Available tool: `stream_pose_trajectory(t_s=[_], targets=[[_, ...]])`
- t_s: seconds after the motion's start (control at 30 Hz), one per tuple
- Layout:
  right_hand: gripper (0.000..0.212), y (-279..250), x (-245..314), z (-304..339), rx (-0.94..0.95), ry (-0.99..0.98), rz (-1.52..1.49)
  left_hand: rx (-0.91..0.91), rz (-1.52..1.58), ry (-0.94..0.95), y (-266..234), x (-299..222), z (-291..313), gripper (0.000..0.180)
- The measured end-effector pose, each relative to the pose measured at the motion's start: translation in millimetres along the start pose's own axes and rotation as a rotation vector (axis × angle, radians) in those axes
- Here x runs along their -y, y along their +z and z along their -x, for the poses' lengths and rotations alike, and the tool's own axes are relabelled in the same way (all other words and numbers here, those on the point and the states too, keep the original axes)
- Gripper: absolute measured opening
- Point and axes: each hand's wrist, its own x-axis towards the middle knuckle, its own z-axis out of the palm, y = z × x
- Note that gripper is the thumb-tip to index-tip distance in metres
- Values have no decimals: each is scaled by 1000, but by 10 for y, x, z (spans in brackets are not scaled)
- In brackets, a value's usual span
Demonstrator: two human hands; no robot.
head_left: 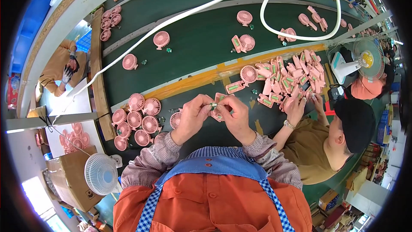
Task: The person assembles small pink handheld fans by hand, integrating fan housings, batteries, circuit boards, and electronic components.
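Above the dark work surface, my left hand [192, 118] and my right hand [237, 119] meet in front of me, thumbs and forefingers pinched together. Between the fingertips is a small green circuit board [213, 106], partly covered by them. Just beyond and under the fingers lie pink plastic casing pieces [218, 115], mostly hidden. Left of my left hand rests a round pink fan head [175, 120], and farther left sits a group of several similar pink fan heads [134, 119]. A pink handle shell [234, 87] with a green strip inside lies beyond my right hand, beside another fan head [249, 74].
A heap of pink handle shells [292, 75] covers the right, where a co-worker [317, 141] handles pieces. Across a yellow-taped edge [184, 85], a green belt [193, 47] carries scattered fan parts. A white cable [159, 25] hangs across the left. White fans [101, 174] stand at both sides.
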Motion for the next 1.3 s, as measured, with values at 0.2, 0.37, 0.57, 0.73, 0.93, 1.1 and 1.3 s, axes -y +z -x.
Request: stream_pose_trajectory(t_s=[0.2,0.37,0.57,0.73,0.93,1.1,1.3], targets=[[6,-139,-6,-114,272,255,-105,84,-113,46,-77,-2,-18,5],[10,-164,-185,-141,389,228,-116,102,-292,93,-55,-2,-42,6],[8,-21,-335,-100,331,303,-135,35,-213,29,-15,318,-82,3],[5,153,-980,116,162,437,-127,123,-133,-163,-64,782,-381,3],[10,-459,-1877,248,-257,138,418,-41,-182,-125,-418,1421,-1010,3],[36,-1040,-2113,348,-205,211,1024,-226,-51,-140,-528,1429,-1693,4],[25,-1206,-2450,441,-170,159,1036,-240,547,-268,-531,1723,-2417,9]])
